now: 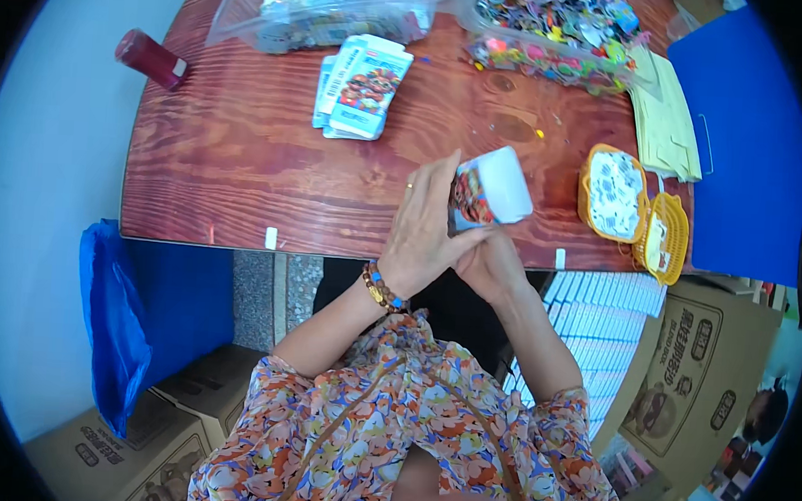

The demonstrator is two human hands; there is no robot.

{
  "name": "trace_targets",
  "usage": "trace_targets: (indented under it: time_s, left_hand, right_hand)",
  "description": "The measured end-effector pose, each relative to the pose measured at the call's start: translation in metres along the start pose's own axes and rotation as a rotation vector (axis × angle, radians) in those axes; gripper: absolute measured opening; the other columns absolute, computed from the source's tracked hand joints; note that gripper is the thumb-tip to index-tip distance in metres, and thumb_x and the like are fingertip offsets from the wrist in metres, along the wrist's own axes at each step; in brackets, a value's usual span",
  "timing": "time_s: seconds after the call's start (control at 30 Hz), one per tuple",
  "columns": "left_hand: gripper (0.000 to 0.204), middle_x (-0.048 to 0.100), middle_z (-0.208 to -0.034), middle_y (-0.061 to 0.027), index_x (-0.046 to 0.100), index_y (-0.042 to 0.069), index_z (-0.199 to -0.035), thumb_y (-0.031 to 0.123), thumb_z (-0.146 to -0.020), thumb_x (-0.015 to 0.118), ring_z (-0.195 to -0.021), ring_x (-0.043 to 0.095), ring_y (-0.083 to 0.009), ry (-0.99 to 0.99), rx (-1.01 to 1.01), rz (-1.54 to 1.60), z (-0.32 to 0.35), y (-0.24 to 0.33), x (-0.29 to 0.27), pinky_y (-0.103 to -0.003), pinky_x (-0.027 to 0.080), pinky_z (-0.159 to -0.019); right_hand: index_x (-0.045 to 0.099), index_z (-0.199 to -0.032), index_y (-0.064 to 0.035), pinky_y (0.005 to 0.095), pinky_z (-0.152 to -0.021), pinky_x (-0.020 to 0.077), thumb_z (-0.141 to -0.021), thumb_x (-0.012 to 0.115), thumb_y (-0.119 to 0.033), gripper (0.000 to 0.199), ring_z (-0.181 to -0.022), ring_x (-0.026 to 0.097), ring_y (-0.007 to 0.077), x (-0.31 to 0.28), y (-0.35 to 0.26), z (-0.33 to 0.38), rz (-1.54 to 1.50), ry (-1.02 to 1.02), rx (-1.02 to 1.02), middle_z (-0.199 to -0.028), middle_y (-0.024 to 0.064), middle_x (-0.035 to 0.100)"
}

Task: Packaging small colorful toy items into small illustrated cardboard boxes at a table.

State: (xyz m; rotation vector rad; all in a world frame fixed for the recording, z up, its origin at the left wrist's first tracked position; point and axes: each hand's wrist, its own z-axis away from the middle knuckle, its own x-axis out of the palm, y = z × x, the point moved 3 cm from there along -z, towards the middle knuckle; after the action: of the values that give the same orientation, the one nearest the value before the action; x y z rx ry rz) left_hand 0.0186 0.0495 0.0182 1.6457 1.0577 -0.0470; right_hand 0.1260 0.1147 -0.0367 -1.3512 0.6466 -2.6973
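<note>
Pale bluish wall (49, 132) along left. Reddish-brown wood-grain table (233, 165), light sheen on top. Speckled grey floor (253, 302) beneath. Brown cardboard carton (731, 358) lower right.

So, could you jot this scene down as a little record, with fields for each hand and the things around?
Left hand: fingers along the left side of a small printed box
Right hand: at the box's near end, fingers mostly hidden
Stacked cartons: blue and white, beyond the left hand
Clear tub: far right, full of small colourful pieces
Yellow basket: right side, holding white pieces
Table: reddish wood
</note>
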Motion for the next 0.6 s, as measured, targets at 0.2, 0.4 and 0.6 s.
trace_targets:
  time_s: [0.2, 0.4, 0.6]
  left_hand:
    - [0.096, 0.052, -0.128, -0.0220, 0.030, -0.003, -0.150, 0.021, -0.075, 0.085, -0.111, 0.060, -0.0343, 0.068, -0.065, 0.012, 0.005, -0.010, -0.035, -0.042, 0.052, -0.092]
    - [0.088, 0.057, -0.119, -0.0094, 0.027, 0.001, -0.153, 0.006, -0.082, 0.079, -0.102, 0.061, -0.0133, -0.083, -0.474, 0.638, 0.028, -0.044, -0.057, -0.031, 0.055, -0.083]
    - [0.082, 0.054, -0.121, -0.0034, 0.029, 0.002, -0.152, -0.001, -0.084, 0.074, -0.104, 0.055, -0.0102, -0.131, -0.537, 0.917, 0.021, -0.051, -0.058, -0.029, 0.048, -0.091]
  right_hand:
    - [0.056, -0.126, -0.0003, 0.0358, -0.080, 0.0604, -0.101, 0.050, -0.012, 0.028, -0.095, 0.070, 0.0214, 0.022, -0.036, -0.016, 0.843, -0.013, -0.149, -0.110, 0.0106, 0.068]
    - [0.069, -0.108, -0.0004, 0.0265, -0.076, 0.0532, -0.096, 0.060, -0.011, 0.018, -0.084, 0.067, 0.0133, 0.087, -0.166, -0.032, 1.489, 0.079, -1.087, -0.097, 0.0055, 0.072]
    - [0.071, -0.104, -0.0014, 0.0302, -0.065, 0.0506, -0.087, 0.068, -0.020, 0.025, -0.072, 0.063, 0.0137, 0.127, -0.287, -0.122, 2.070, 0.155, -0.849, -0.081, 0.0049, 0.070]
